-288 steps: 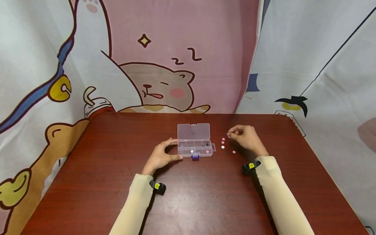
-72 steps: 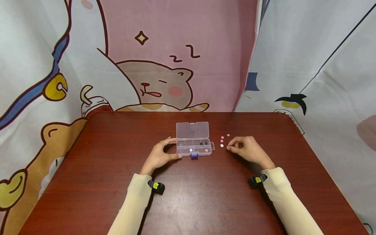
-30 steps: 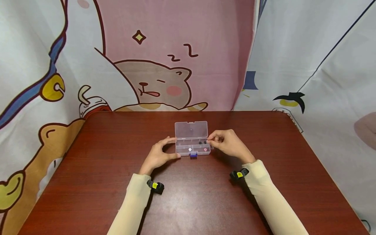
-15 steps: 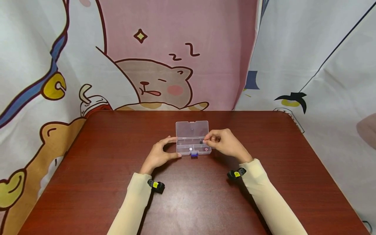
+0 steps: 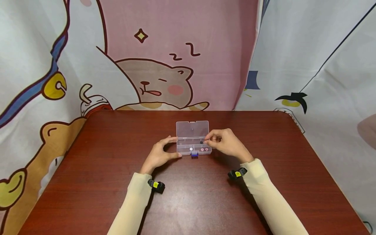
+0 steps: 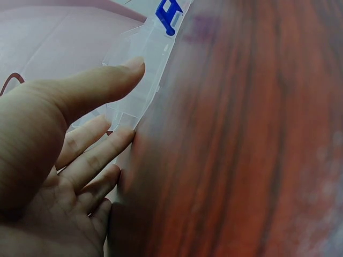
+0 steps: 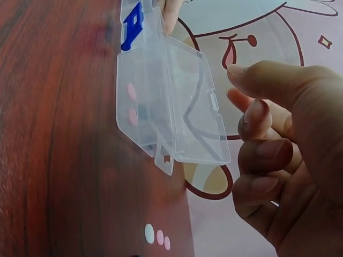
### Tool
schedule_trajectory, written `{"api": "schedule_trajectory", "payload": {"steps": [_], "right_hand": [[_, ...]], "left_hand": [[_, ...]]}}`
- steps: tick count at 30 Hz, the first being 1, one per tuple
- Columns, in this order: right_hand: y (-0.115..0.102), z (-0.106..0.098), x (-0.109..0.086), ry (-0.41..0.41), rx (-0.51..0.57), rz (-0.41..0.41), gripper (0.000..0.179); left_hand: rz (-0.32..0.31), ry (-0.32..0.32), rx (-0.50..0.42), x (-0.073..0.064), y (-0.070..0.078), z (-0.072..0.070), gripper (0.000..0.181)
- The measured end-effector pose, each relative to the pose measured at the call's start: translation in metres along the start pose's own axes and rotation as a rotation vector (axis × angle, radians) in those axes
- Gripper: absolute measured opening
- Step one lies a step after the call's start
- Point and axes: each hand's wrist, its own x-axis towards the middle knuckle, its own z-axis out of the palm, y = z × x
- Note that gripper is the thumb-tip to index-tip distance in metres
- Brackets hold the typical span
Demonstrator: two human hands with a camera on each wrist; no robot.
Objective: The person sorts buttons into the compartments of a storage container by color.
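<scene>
A clear plastic compartment box point(image 5: 185, 150) with a blue latch point(image 5: 194, 154) stands on the table with its lid point(image 5: 192, 129) raised. My left hand point(image 5: 158, 156) holds its left end, thumb at the front corner, fingers at the back. My right hand point(image 5: 227, 143) hovers over the right end, fingers bent. In the right wrist view its thumb point(image 7: 268, 77) and index finger stand slightly apart, with nothing visible between them. The front row holds a white button point(image 5: 191, 149) and two pink buttons point(image 5: 204, 149). Dark buttons point(image 5: 201, 142) lie in the back row, partly hidden by my right fingers.
On the wooden table point(image 5: 191, 202), beyond the box's hanging tab point(image 7: 165, 160), lie a white button point(image 7: 149, 234) and two pink buttons point(image 7: 160, 237). My right hand covers that spot in the head view. A printed curtain point(image 5: 176, 42) hangs behind the table.
My right hand has come left from the buttons on the table to the box. A second pink button now lies in the front right compartment. My left hand has stayed at the box.
</scene>
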Motion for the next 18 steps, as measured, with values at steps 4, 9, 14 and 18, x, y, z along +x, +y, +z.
{"api": "schedule_trajectory", "payload": {"steps": [4,9,14,18], "right_hand": [[0.000,-0.004,-0.002,0.001,-0.018,0.013,0.005],[0.002,-0.009,-0.003,0.004,-0.063,0.020,0.012],[0.006,-0.017,-0.004,0.016,-0.101,0.021,0.018],[0.010,-0.023,-0.007,0.019,-0.122,0.050,0.021]], "left_hand": [[0.001,0.000,-0.007,0.000,0.000,0.000,0.069],[0.008,0.001,-0.005,0.000,0.000,0.000,0.069],[0.007,0.000,-0.001,0.000,-0.001,0.000,0.069],[-0.002,-0.003,-0.005,0.000,0.000,0.000,0.069]]}}
